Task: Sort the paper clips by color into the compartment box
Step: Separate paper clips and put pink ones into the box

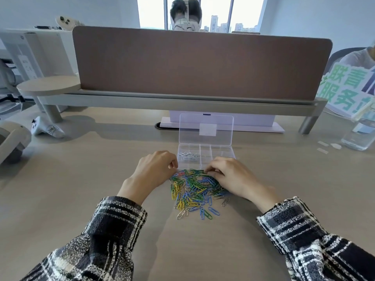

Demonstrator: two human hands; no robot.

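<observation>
Now the right hand point(229, 177) is picking at the clips point(192, 191), and I cannot tell if it has one; taking just one color is looking best.

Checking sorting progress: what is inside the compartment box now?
Silver paper clips lie in a left compartment of the compartment box; other visible compartments look empty. The left hand and right hand hide parts of its near row.

Sign point(345, 88) on my right: big green characters, "服务" legible. White controller point(47, 129) on my left: handwritten tag, roughly "J006".
</observation>
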